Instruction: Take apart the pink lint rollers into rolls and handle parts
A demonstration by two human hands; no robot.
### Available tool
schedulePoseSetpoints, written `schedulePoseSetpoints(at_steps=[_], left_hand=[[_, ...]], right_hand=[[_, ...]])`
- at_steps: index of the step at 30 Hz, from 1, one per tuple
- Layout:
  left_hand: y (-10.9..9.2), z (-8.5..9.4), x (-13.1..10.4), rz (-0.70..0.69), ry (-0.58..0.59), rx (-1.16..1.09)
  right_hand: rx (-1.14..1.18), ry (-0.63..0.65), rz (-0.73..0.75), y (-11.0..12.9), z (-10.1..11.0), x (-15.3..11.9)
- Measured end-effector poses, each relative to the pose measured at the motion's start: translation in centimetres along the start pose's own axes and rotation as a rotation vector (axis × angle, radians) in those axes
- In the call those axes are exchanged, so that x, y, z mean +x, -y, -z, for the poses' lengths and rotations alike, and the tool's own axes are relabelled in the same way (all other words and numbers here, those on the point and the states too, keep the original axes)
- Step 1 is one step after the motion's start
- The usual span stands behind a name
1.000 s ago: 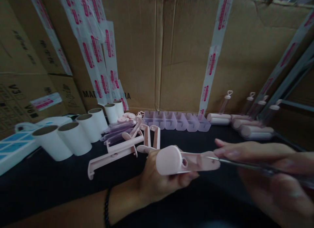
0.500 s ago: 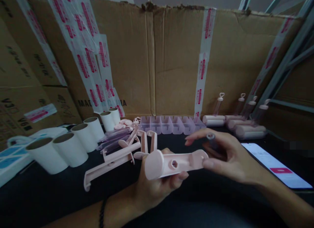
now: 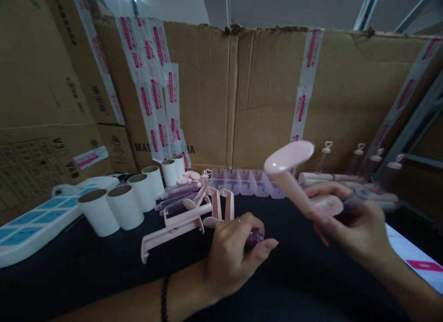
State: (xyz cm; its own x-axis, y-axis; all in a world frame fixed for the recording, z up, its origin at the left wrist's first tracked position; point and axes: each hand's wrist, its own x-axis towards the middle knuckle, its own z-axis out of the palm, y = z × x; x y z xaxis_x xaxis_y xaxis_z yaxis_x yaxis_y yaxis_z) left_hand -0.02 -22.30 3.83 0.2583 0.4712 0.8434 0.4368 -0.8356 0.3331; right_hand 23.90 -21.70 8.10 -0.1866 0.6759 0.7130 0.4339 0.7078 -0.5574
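Observation:
My left hand [image 3: 231,253] is closed around a small translucent purple piece [image 3: 255,237], whose rounded end shows between thumb and forefinger; the rest is hidden in the palm. Off to the right and raised above the table, my right hand [image 3: 360,225] grips a pale pink plastic holder [image 3: 290,188] by one end. The holder is tilted, with its other rounded end plate up and to the left. A blurred greyish-purple thing [image 3: 351,199] also shows by the right fingers; I cannot make out its shape. Several similar pink holders [image 3: 176,232] lie beyond my left hand.
White cardboard-like tubes [image 3: 98,213] stand in a row at left, beside a power strip [image 3: 41,220]. Purple sticks [image 3: 180,197] and a purple compartment tray [image 3: 238,181] lie behind. Pink rollers with upright handles [image 3: 314,176] stand at right, near a phone [image 3: 415,257]. Cardboard [image 3: 270,96] walls the back.
The pink holder has passed from my left hand to my right, which lifted it up and rightward. A purple piece now shows in my left hand. The view has shifted slightly.

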Motion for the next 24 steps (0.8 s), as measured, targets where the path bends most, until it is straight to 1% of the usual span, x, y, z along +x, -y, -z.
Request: schedulePoseSetpoints(at_steps=[1,2,4,7,10,13,15,17,20,24], left_hand=[[-0.2,0.1,0.1,-0.017,0.013,-0.001],[-0.4,0.2,0.1,-0.045,0.025,-0.012],[-0.6,0.1,0.2,-0.132,0.050,-0.057],[-0.9,-0.2,0.0,-0.293,0.075,-0.118],[-1.0,-0.5,-0.3,-0.431,0.063,-0.113],[-1.1,-0.5,-0.4,-0.523,0.059,-0.090],[-1.3,-0.2,-0.3,-0.575,0.035,-0.095],[-1.5,0.2,0.0,-0.631,0.002,-0.100],[-1.8,1.0,0.2,-0.698,0.001,-0.076],[-1.9,1.2,-0.1,-0.733,0.049,-0.054]], right_hand=[[-0.030,-0.078,-0.053,-0.3,0.0,0.2],[-0.075,-0.124,-0.097,-0.5,-0.1,0.4],[-0.212,-0.114,-0.125,-1.0,-0.9,0.7],[-0.414,0.004,-0.049,-1.8,-2.7,0.6],[-0.518,0.106,0.029,-2.3,-4.6,-0.3],[-0.641,0.288,0.087,-2.4,-5.8,-1.3],[-0.724,0.410,0.120,-2.2,-6.3,-1.7],[-0.789,0.498,0.142,-1.9,-6.8,-1.9],[-0.831,0.575,0.152,-1.1,-7.7,-1.9],[-0.797,0.610,0.174,-0.5,-8.6,-1.6]])
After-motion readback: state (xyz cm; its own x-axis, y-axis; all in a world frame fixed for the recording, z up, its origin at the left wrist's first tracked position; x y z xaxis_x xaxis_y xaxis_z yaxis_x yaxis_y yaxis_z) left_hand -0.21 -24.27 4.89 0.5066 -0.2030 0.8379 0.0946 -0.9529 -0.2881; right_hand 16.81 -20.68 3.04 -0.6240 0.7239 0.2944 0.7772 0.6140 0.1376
